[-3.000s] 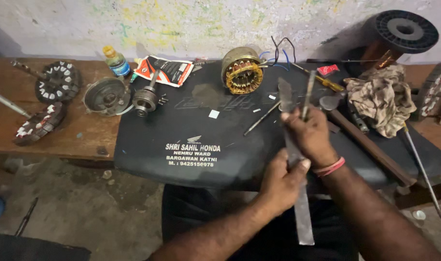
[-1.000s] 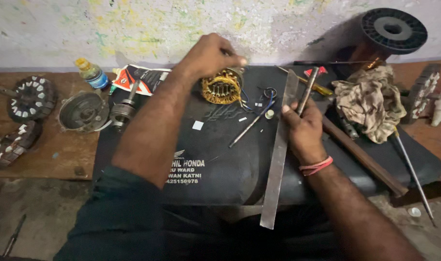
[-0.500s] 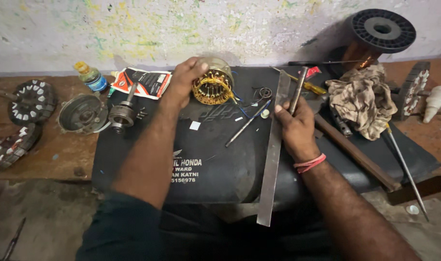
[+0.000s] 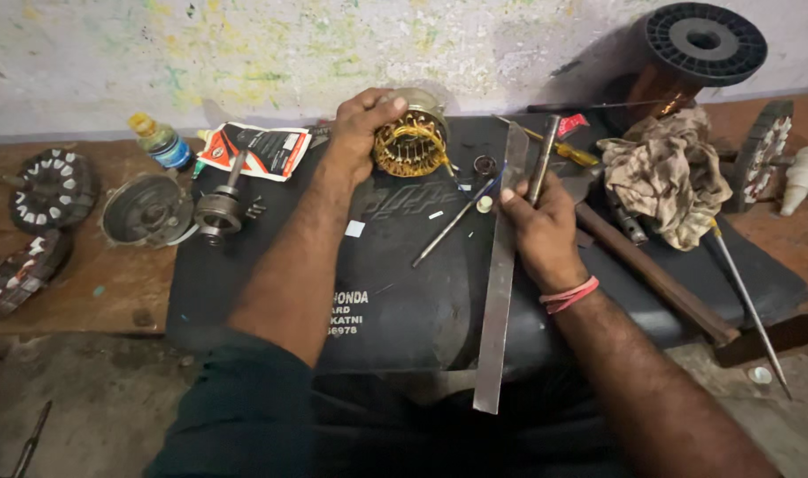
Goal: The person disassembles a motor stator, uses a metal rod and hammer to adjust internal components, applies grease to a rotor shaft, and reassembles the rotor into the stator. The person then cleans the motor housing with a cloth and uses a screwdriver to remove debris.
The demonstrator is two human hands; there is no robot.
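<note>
The left hand (image 4: 361,124) curls around the round copper-wound motor part (image 4: 410,142) up by the wall, while the right hand (image 4: 538,232) pinches a long flat metal strip (image 4: 500,265) pointing toward the person.

A copper wire spool (image 4: 687,62), crumpled rag (image 4: 665,173), and small bottle (image 4: 159,140) sit nearby

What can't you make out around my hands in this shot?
Head view only:
- Left hand covers the near-left side of the wound stator.
- Right hand hides how the flat metal strip and steel rod are gripped.
- Copper wire spool: top rim cut by the frame.
</note>
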